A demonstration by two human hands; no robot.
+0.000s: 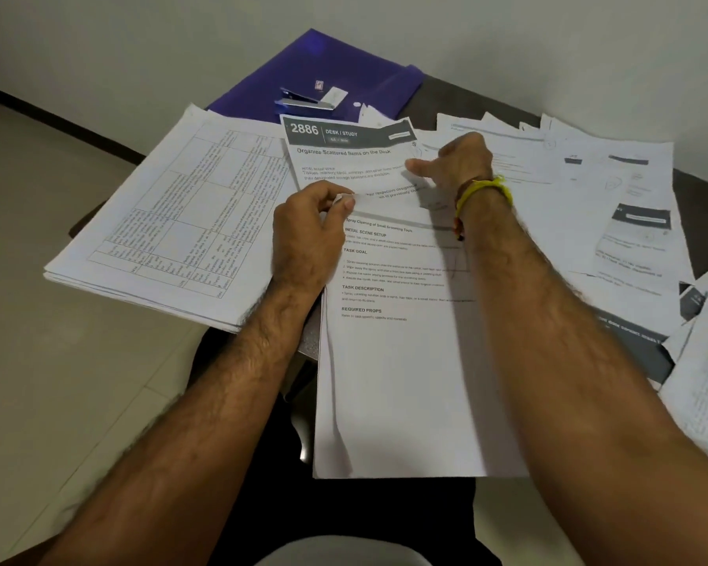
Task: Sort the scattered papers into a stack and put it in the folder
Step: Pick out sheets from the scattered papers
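Two bare hands, mine, work a spread of printed paper on a dark grey table (446,91). Nearest me, a white sheet headed "Spray Cleaning of Small Grooming Tools" (401,361) hangs over the table's front edge above my lap. My left hand (309,234) rests at that sheet's upper left, thumb and forefinger pressed together on the lower left corner of the next page up. That page is a white sheet with a grey banner reading "2886 Desk / Study" (352,157), and it overlaps the top of the nearer sheet. My right hand (462,163), a yellow thread band (485,192) at its wrist, lies on the banner sheet's right edge; the thumb points left across the print, while the other fingers are hidden behind the hand, so I cannot tell whether they grip. To my left sits a squared pile of white sheets with printed tables (168,222), jutting past the table edge. To my right, loose white pages with grey headers (614,222) lie fanned and overlapping. Farthest back, a purple translucent plastic folder (315,71) lies flat and closed against the white wall (548,42). On its cover rests a blue and silver stapler (303,100); whether the folder holds any paper cannot be seen.
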